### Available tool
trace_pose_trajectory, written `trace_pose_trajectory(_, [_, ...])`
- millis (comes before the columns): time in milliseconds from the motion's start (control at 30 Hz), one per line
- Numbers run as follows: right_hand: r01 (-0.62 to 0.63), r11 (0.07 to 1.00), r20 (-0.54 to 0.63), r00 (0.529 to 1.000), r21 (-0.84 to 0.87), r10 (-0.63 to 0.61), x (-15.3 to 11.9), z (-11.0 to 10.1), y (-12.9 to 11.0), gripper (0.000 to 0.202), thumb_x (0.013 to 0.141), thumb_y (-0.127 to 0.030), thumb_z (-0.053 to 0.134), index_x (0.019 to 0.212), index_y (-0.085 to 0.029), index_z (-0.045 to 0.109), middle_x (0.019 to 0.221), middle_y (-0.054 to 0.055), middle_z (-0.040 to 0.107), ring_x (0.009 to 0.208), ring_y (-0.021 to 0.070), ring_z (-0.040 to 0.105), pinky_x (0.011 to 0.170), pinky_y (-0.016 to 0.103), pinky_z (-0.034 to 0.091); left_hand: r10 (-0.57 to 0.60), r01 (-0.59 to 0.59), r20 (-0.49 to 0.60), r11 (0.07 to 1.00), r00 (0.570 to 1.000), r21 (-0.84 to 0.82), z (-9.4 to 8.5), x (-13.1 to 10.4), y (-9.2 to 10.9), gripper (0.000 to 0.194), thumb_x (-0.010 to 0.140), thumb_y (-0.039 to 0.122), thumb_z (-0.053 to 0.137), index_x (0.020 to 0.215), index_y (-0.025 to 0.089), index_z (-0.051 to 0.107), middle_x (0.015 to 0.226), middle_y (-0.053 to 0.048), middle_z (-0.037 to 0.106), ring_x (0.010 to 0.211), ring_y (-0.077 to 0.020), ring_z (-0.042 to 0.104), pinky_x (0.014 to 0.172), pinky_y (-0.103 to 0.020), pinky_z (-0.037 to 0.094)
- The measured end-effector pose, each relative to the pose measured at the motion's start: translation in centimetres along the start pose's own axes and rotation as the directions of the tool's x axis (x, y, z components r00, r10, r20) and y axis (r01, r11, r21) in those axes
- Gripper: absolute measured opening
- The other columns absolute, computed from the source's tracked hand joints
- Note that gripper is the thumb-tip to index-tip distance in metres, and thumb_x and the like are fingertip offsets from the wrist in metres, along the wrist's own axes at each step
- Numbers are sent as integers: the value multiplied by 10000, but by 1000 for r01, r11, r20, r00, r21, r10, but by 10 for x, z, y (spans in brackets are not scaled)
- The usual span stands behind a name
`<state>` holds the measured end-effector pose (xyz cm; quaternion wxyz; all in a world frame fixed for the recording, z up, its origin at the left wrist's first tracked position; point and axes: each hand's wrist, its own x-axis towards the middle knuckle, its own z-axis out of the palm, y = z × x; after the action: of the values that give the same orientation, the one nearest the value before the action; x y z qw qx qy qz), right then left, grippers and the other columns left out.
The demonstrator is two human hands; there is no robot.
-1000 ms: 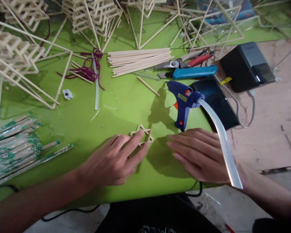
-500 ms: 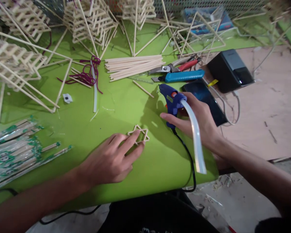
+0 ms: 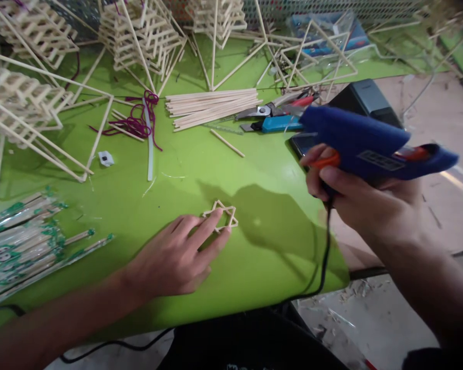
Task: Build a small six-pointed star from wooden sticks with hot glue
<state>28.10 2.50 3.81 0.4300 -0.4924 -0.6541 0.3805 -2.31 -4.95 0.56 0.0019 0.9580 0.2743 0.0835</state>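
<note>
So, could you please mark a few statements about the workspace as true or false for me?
1. The left hand has fingertips on the small wooden star. True.
2. The right hand is empty. False: it holds the blue glue gun.
3. The purple string is wrapped around the bundle of sticks. False: it lies in a tangle to the left of the bundle.
4. A loose short stick lies between the bundle and the star. True.
5. The blade of the knife is fully hidden. False: it sticks out.
</note>
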Motion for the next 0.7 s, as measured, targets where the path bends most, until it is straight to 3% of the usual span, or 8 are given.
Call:
trace_pose_trajectory(67, [-99,993,61,994,69,95,3,-7,0,171,845,-329,741,896,-193,651,888,46,676,551,100,547,456,266,421,3,-3,0,1000,1000,0,-1,0,0,505,893,230,541,1363,46,537,1428,-305,528,1104,-352,632,785,-449,542])
trace_pose_trajectory(133, [-99,994,177,978,-49,106,6,-14,3,266,807,-419,788,874,-177,700,758,32,662,586,121,574,483,262,439,7,-7,10,1000,1000,3,-1,0,0,507,899,231,542,1370,44,535,1440,-300,520,1110,-349,633,793,-450,541])
trace_pose_trajectory(200, [10,993,319,947,-114,27,7,-18,8,384,823,-554,744,876,-175,717,679,20,638,579,125,578,464,252,426,6,-6,15,1000,1000,3,-1,0,0,503,904,226,541,1373,47,538,1450,-291,516,1106,-338,635,800,-445,538])
trace_pose_trajectory(300, [316,943,456,858,-102,-238,4,-15,13,476,888,-648,618,917,-180,699,780,55,685,659,144,647,528,256,502,-1,1,-10,1000,1000,4,-1,1,0,485,902,223,538,1357,56,559,1449,-274,526,1075,-320,643,792,-435,535])
trace_pose_trajectory(367, [492,860,463,798,-133,-385,-1,-9,14,446,925,-612,578,923,-179,686,897,97,709,777,166,696,648,272,569,-2,2,-17,1000,1000,10,-1,1,0,483,899,219,537,1356,63,564,1449,-262,532,1080,-322,640,779,-432,536])
trace_pose_trajectory(433, [581,791,450,769,-194,-454,-6,-4,14,352,901,-520,624,907,-173,688,889,106,716,767,164,709,632,260,575,5,-5,-3,1000,1000,15,-1,1,0,492,902,217,531,1369,65,555,1449,-257,535,1104,-324,634,778,-431,539])
trace_pose_trajectory(533, [634,742,460,737,-217,-495,-10,0,13,257,802,-402,704,888,-160,683,779,96,708,664,167,698,557,262,565,12,-12,8,1000,1000,14,-1,2,0,491,909,222,525,1373,60,550,1433,-260,549,1100,-318,637,781,-435,541])
trace_pose_trajectory(700, [672,713,465,705,-199,-535,-10,-1,14,275,719,-383,754,841,-162,645,660,92,651,575,202,653,488,319,528,-6,7,-26,1000,1000,6,-4,4,0,463,895,207,542,1332,60,584,1399,-265,574,1027,-303,643,781,-428,533])
